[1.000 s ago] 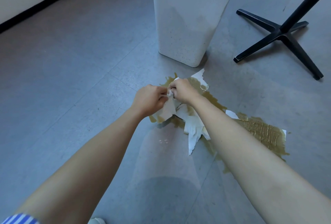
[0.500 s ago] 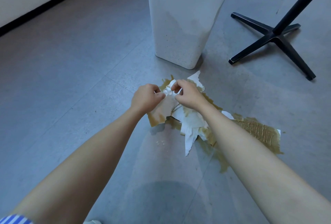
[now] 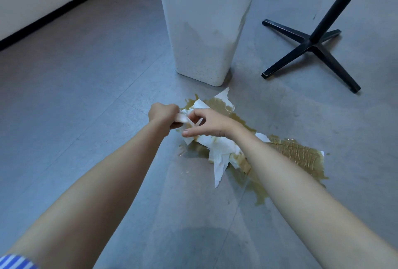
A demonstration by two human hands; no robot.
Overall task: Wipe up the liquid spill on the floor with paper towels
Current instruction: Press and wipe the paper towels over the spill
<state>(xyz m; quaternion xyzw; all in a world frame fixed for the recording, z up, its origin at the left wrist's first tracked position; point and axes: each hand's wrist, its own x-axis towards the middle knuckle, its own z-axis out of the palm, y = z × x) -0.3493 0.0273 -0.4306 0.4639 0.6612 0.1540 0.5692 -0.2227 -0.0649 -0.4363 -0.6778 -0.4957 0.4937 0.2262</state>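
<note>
Floor [image 3: 75, 100]: grey tile. Brown spill [image 3: 257, 193] spreads just in front of a white waste bin [image 3: 204, 31]. Paper towels [image 3: 219, 152] lie crumpled on the spill, part white, part stained. A flat soaked sheet [image 3: 301, 159] lies to the right. Left hand [image 3: 164, 114] grips a twisted end of the towels in a fist. Right hand [image 3: 212, 123] arches its fingers [image 3: 195, 114] over the same wad, thumb out; a pinch is not discernible. Black cross-shaped stand base [image 3: 312, 49] sits right of the bin.

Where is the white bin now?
In the head view, the white bin stands top centre, just behind the spill, left of the black table base.
</note>
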